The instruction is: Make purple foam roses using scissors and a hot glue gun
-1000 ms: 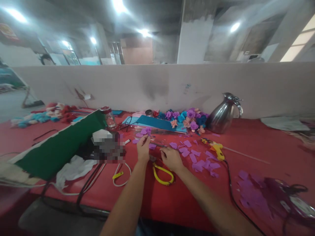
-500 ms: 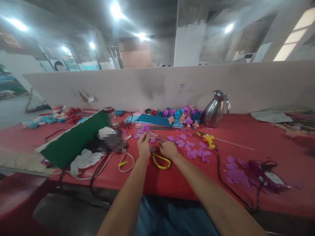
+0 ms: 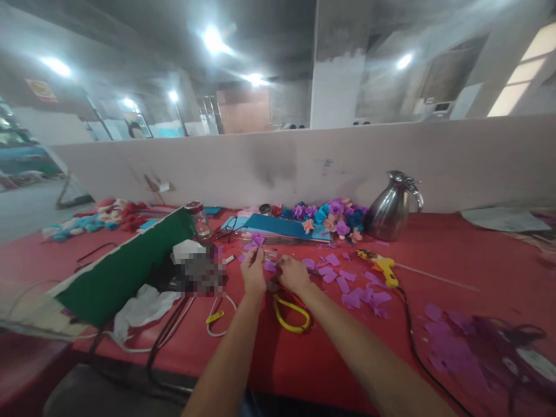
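Note:
My left hand [image 3: 253, 272] is closed, its fingertips pinching a small purple paper flower [image 3: 258, 238] that stands up above them. Close beside it on the right, my right hand [image 3: 293, 274] has its fingers curled together; what they hold, if anything, is hidden. A tool with a yellow looped handle [image 3: 290, 329] lies on the red table just below my right hand, its grey metal end partly covered. Loose purple paper petals [image 3: 343, 284] are scattered to the right of my hands.
A yellow glue gun [image 3: 386, 271] with a black cord lies to the right. Behind it stands a steel jug [image 3: 391, 207]. Finished paper flowers [image 3: 332, 219] and blue sheets [image 3: 278, 225] are at the back. On the left are a green board [image 3: 125, 269] and a glass jar [image 3: 200, 223].
The view has shifted, so the table things sit lower and further apart in it. My hands stay close together, and the purple flower is still in my left fingertips.

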`<state>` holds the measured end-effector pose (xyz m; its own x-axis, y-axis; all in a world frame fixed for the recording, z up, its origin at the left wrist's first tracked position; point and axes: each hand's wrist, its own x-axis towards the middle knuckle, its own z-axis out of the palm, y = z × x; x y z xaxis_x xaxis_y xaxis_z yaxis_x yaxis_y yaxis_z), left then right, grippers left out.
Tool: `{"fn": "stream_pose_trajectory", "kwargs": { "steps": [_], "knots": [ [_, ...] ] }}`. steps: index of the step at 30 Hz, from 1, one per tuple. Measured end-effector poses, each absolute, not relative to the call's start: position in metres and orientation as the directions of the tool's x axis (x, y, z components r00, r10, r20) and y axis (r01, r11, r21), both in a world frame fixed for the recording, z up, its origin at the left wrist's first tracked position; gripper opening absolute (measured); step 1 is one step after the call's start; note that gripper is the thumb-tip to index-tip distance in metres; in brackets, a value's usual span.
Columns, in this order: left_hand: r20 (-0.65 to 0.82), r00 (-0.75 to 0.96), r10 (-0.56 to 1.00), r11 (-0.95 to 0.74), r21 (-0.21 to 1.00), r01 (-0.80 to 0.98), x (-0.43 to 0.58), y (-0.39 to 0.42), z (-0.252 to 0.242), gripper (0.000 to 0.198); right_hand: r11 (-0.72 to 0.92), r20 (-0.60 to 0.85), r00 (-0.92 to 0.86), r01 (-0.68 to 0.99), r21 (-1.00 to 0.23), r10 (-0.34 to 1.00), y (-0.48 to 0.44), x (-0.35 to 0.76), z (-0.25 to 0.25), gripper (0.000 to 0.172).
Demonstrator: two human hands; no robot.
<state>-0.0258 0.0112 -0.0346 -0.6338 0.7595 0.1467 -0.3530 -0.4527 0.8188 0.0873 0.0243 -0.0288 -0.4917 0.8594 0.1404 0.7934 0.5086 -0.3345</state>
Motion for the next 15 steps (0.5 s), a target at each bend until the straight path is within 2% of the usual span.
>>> {"fn": "stream_pose_trajectory", "kwargs": {
  "steps": [7, 15],
  "knots": [
    [0.151, -0.577, 0.803, -0.448, 0.791, -0.416, -0.025, 0.034, -0.032, 0.022, 0.506, 0.141, -0.491, 0.783, -0.361, 0.86, 0.031, 0.088, -0.036, 0.026],
    [0.048, -0.512, 0.858, -0.359, 0.768, -0.53, -0.031, 0.037, -0.036, 0.026, 0.456, 0.126, -0.451, 0.768, -0.451, 0.884, 0.034, 0.088, -0.044, 0.024]
  ]
}}
